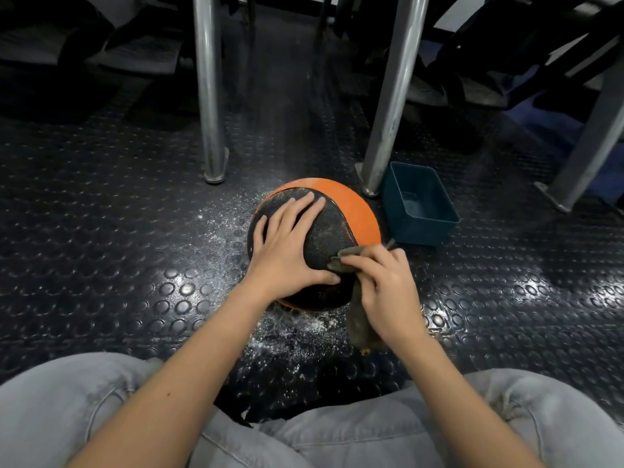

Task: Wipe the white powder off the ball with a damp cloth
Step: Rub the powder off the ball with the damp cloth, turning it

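On the floor, head view, directly ahead of the knees: the ball [329,236] sits on dark studded rubber flooring [101,231]. It has black pebbled panels and one orange panel on the far-right side. Faint pale dusting shows near the top edge, by the seam.

Left hand [290,244]: flat on top of the ball, fingers straight and spread, thumb reaching along the near side. Palm in contact with the black panel.

Right hand [383,287]: fingers curled around a grey-brown cloth [363,324] and pinching it. The bunched end of the cloth is pressed against the ball's near-right side, touching the left thumb tip. The loose end hangs below the wrist towards the floor.

Surroundings: white powder [297,332] lies scattered on the flooring, to the left of the ball and between the ball and the knees. Two metal legs stand just behind the ball, one upright on the left [209,96] and one leaning on the right [391,96]. A third leg [587,143] stands further right. Beyond them are dark frames and shadow, detail not resolvable.

Container: a blue rectangular tub [423,233] stands just right of the ball, beside the foot of the leaning leg. Its base shows a pale sheen. Cannot tell whether this is liquid or residue.

Foreground: grey trouser legs [84,400] on both sides, with both bare forearms reaching forward.
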